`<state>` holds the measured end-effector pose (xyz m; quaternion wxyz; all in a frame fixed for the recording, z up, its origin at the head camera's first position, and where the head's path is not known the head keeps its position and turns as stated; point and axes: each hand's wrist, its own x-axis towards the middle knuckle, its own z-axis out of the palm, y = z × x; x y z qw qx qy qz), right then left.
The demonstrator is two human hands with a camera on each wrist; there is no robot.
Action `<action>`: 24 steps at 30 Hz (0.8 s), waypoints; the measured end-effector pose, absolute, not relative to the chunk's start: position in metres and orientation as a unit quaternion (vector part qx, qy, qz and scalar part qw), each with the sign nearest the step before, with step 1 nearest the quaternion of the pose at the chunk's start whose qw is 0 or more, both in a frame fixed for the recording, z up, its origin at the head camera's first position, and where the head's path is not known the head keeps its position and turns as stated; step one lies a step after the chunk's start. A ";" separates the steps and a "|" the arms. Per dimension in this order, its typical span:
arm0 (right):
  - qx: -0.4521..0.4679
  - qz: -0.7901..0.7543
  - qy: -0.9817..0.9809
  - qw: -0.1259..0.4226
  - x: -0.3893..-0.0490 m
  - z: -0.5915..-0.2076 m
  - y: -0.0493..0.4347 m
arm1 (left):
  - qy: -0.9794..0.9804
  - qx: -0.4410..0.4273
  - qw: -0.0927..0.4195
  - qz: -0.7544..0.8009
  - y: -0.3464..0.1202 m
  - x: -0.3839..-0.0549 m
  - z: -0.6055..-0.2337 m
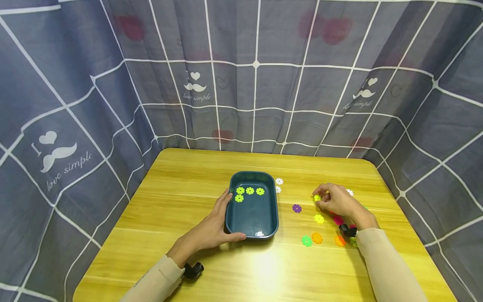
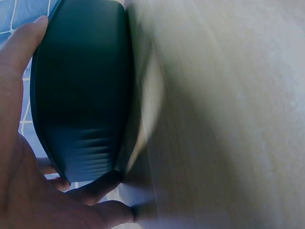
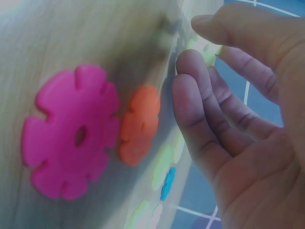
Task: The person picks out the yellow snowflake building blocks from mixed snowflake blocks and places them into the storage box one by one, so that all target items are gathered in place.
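Note:
A dark teal plastic tray [image 1: 252, 218] stands on the table, with several yellow-green snowflake discs [image 1: 250, 191] toward its far left part. My left hand [image 1: 211, 224] holds the tray at its left side, thumb by the near rim and fingers along the left wall. The left wrist view has the tray's outer wall [image 2: 83, 90] between thumb and fingers. To the right, my right hand [image 1: 336, 201] pinches a yellow snowflake disc [image 1: 317, 198] between thumb and index finger. In the right wrist view that disc [image 3: 209, 53] is partly hidden behind the fingertips.
Loose snowflake discs lie around the right hand: purple [image 1: 297, 208], yellow [image 1: 319, 219], green [image 1: 307, 241], orange [image 1: 317, 238] and pink [image 3: 71, 133]. Two white discs [image 1: 279, 181] sit beside the tray's right rim. A grey checked curtain [image 1: 234, 84] hangs behind the wooden table [image 1: 188, 176].

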<state>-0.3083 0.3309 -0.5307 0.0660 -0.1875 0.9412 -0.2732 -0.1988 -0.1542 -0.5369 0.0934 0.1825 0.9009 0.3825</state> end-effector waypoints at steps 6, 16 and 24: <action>-0.186 -0.278 0.940 0.066 -0.307 -0.528 0.329 | 0.901 0.184 0.094 0.382 -0.154 -0.199 -0.537; -0.198 -0.271 0.941 0.045 -0.305 -0.526 0.323 | 0.900 0.186 0.092 0.383 -0.155 -0.200 -0.538; -0.214 -0.276 0.936 0.043 -0.306 -0.521 0.316 | 0.900 0.190 0.092 0.382 -0.155 -0.199 -0.537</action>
